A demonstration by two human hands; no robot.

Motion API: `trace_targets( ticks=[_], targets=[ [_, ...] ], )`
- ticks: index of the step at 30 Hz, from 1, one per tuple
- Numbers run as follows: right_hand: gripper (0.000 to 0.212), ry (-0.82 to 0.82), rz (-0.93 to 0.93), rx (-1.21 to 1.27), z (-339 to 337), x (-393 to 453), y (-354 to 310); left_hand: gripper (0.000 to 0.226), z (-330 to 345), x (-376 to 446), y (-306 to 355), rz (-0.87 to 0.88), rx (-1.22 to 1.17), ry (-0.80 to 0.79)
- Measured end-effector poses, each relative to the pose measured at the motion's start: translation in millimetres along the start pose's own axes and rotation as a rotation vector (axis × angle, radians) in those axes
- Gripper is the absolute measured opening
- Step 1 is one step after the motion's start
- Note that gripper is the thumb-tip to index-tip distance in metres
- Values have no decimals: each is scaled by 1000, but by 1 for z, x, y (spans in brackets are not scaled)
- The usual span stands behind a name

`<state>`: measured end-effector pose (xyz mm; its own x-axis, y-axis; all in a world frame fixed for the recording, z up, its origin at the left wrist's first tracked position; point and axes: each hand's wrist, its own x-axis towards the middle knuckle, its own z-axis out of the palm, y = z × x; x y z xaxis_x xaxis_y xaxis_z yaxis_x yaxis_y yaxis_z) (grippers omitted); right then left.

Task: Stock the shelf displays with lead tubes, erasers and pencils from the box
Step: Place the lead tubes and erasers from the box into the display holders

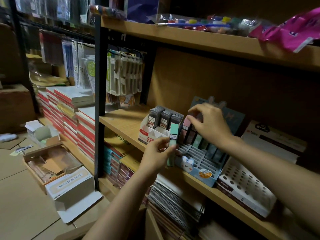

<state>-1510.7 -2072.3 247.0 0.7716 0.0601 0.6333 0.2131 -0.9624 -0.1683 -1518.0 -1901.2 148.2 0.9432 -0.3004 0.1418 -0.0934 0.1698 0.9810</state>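
The left hand (158, 150) pinches a mint-green lead tube (173, 144) between thumb and fingertips. The tube's long axis runs close to vertical, its upper end tilted slightly away from the person. It is held in the air just in front of the shelf (124, 121) edge, between the white lead display (161, 126) and the blue gridded display (199, 153).

The blue gridded display lies directly to the right of the held tube and just below the right hand (210, 124). Its rear slots carry upright tubes in pink, green and dark tones; its front slots show open. The left hand is nearer to those open front slots. Judged from this layout, the coming move needs the tube carried a short way right and lowered end-first, with its axis kept in line with the slot.

The right hand reaches over the rear rows of the blue display. Its fingers are curled, and its fingertips close on the top of a pink tube (186, 122) standing in the back row. Blur prevents confirming how firm that grip is.

The white display, left of the held tube, holds dark tubes upright.
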Motion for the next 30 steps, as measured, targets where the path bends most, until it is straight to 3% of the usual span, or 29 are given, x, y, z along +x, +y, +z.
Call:
trace_targets(
  ticks=[5,7,11,14,19,30],
  targets=[
    [34,-254,65,253,-16,-21,-13,24,10,-5,7,80,-14,-152],
    [30,-288,93,277,-23,-20,-12,27,16,-7,8,112,10,-183],
    [25,-192,172,282,-52,-5,3,36,23,-9,3,378,452,-81],
    [23,-104,226,177,-70,3,20,47,20,-9,-8,568,854,-162],
    [21,-95,159,-5,-58,-11,30,63,16,-11,-30,535,1265,-286],
    [18,-89,141,-47,-26,-23,36,64,16,-11,-36,535,1278,-280]
  ],
)
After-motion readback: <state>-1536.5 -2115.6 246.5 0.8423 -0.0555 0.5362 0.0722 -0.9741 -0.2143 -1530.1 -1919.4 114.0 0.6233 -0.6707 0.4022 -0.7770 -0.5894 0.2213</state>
